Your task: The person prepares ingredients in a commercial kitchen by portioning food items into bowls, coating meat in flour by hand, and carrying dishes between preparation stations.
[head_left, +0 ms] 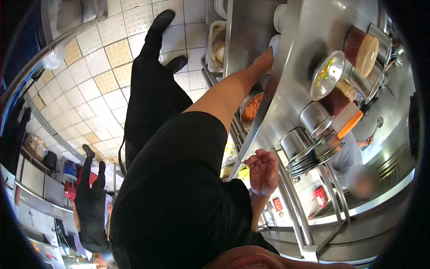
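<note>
My left arm stretches away over a lower steel shelf, and my left hand [265,61] is at the edge of a white plate [274,42]. The fingers look closed on that plate, partly hidden by the upper shelf's edge. More white plates [280,18] sit stacked beyond it. Below the forearm is a metal pan of orange shredded food [252,107]. My right hand [263,172] hangs near the shelf's corner, palm toward the camera, fingers loosely bent and holding nothing.
On the steel upper shelf [291,85] stand a metal bowl [328,75] with chopped food, several metal pots [296,142] and a tub with a tan lid [367,56]. A co-worker in grey [347,157] is beyond it. Another person [93,215] stands behind on the tiled floor [94,67].
</note>
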Tool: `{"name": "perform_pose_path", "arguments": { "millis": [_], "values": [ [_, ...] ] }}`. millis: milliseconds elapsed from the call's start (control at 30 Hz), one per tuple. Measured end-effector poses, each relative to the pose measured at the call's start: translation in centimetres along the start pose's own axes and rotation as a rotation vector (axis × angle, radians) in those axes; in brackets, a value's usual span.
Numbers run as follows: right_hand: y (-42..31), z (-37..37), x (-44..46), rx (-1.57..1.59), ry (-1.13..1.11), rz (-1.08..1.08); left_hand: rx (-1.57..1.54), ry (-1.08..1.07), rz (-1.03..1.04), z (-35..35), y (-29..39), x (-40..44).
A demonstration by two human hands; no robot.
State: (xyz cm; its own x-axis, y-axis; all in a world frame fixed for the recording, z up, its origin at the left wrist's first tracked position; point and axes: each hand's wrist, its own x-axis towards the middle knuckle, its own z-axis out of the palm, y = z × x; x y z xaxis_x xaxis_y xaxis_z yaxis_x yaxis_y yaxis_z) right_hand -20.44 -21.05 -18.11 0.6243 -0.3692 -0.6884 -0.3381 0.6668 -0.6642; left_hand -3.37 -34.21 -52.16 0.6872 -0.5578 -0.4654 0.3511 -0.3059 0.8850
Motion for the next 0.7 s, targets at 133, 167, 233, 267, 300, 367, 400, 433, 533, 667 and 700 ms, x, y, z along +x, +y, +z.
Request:
{"name": "perform_pose_path", "arguments": {
  "millis": [133,167,233,267,300,367,400,433,533,667,700],
  "values": [
    [0.5,-0.5,0.5,0.014,0.003,-0.032,0.021,-0.032,0.049,1.1,0.4,1.3],
    [0.7,-0.6,0.3,0.025,0.024,-0.034,0.025,-0.041,0.057,1.4,0.5,1.5],
    [0.9,-1.1,0.2,0.040,0.032,-0.048,0.047,-0.057,0.083,2.0,0.7,2.2],
    [0.9,-1.1,0.2,0.048,0.050,-0.049,0.059,-0.066,0.092,2.2,0.8,2.4],
    [0.8,-1.0,0.1,0.057,0.067,-0.050,0.067,-0.079,0.099,2.5,0.7,2.1],
    [0.8,-1.2,0.1,0.071,0.099,-0.049,0.088,-0.097,0.105,2.7,0.4,2.5],
    [0.7,-1.2,0.1,0.072,0.097,-0.056,0.101,-0.107,0.107,2.6,0.2,2.5],
    [0.5,-1.2,0.1,0.076,0.094,-0.062,0.112,-0.118,0.110,2.6,0.1,2.5],
    [0.3,-1.1,0.4,0.105,0.074,-0.060,0.157,-0.151,0.116,1.9,0.0,2.5],
    [-0.1,-0.4,1.3,0.091,0.058,-0.059,0.216,-0.195,0.126,1.0,0.3,2.5],
    [-0.2,-0.3,1.5,0.099,0.049,-0.068,0.230,-0.212,0.125,0.9,0.3,2.4]
  ]
}}
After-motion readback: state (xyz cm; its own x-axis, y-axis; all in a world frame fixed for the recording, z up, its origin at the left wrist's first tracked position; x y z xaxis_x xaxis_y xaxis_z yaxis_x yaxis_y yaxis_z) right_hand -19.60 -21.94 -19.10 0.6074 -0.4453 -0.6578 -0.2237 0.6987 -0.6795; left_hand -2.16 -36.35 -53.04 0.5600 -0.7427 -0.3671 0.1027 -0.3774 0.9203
